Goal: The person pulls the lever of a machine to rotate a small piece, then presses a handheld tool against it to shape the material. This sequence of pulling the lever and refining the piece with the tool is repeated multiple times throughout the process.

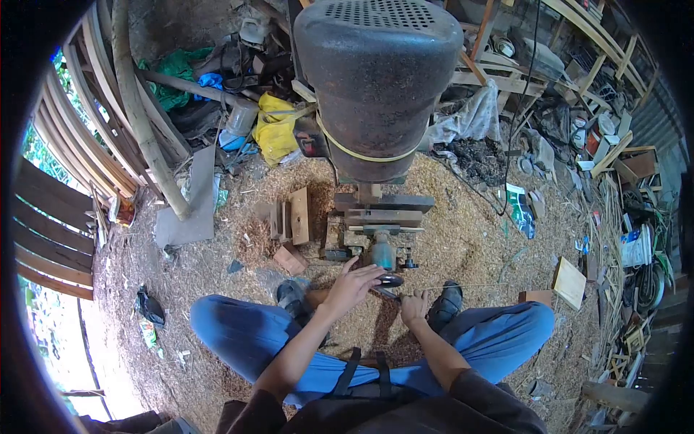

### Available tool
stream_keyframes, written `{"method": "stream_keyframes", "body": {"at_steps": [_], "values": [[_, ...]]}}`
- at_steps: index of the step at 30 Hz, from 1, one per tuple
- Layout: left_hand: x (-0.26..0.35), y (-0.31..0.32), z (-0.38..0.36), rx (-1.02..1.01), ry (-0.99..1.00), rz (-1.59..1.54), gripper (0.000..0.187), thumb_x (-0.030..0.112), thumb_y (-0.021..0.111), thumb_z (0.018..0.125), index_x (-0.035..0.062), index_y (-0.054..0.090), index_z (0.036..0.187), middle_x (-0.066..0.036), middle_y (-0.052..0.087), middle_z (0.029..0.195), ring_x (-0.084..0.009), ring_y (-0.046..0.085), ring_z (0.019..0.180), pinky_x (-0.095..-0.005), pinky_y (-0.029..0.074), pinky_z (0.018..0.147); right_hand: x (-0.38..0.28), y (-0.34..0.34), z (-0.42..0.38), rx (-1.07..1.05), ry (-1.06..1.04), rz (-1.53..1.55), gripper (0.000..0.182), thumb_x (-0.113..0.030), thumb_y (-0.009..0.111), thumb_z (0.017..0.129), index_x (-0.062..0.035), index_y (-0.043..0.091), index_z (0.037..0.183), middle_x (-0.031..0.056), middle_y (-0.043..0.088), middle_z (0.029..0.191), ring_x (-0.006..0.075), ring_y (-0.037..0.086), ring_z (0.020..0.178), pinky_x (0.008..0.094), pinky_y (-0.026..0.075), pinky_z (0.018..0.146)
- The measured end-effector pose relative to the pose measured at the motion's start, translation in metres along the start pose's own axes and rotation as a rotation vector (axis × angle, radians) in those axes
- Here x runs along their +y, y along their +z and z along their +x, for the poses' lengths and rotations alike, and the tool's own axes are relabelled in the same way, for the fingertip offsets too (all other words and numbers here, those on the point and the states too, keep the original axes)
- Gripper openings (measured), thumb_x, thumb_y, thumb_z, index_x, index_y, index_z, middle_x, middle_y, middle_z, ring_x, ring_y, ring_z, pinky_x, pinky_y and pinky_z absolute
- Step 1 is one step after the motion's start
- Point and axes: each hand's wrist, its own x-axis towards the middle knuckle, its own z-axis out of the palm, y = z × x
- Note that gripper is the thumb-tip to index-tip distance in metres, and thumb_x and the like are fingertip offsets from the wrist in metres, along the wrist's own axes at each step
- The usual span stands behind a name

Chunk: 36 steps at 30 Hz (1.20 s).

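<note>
A machine with a big dark motor housing (pixel 376 87) stands in front of me, with a vise-like clamp (pixel 383 217) below it. My left hand (pixel 354 286) reaches to the dark handwheel (pixel 391 280) at the clamp's front. Its fingers are stretched out at the wheel's left edge, thumb apart. Just right of it, my right hand (pixel 414 309) is closed around the end of a short rod-like handle (pixel 385 293) beside the wheel. A greenish metal screw housing (pixel 383 253) sits above the wheel. What the clamp jaws hold cannot be made out.
Wooden blocks (pixel 300 215) stand left of the clamp, and a smaller block (pixel 290 259) lies nearer. Wood shavings (pixel 463 239) cover the floor. A yellow sack (pixel 277 130) lies behind on the left. A cable (pixel 499 206) trails to the right, near a pale board (pixel 570 283).
</note>
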Motion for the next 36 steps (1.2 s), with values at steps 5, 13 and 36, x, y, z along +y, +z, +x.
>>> {"method": "stream_keyframes", "body": {"at_steps": [5,13,36], "values": [[0.000,-0.002,0.004,0.002,0.006,-0.022,0.031,0.014,0.063,0.094,0.0128,0.069,0.124,-0.005,0.068,0.127,-0.0193,0.060,0.125,-0.0514,0.028,0.119,-0.001,0.000,0.000,-0.023,0.001,-0.022,0.021,-0.019,0.056,0.090,-0.0162,0.077,0.095,0.0080,0.075,0.095,0.0250,0.059,0.116,0.0516,0.030,0.105],[0.001,-0.002,0.005,0.004,0.002,0.010,0.031,0.011,0.061,0.094,0.0130,0.069,0.124,-0.005,0.069,0.126,-0.0196,0.061,0.124,-0.0517,0.029,0.119,0.001,0.004,-0.003,0.025,0.010,-0.034,0.014,-0.022,0.071,0.082,-0.0154,0.078,0.092,0.0086,0.074,0.088,0.0268,0.059,0.112,0.0513,0.030,0.107],[-0.005,0.003,0.001,0.012,0.015,-0.017,0.032,0.010,0.063,0.093,0.0126,0.069,0.124,-0.004,0.068,0.127,-0.0187,0.060,0.125,-0.0509,0.027,0.119,0.000,-0.011,-0.008,-0.009,0.033,0.022,0.025,-0.017,0.054,0.092,-0.0146,0.076,0.102,0.0094,0.075,0.096,0.0263,0.060,0.115,0.0545,0.024,0.113]]}}
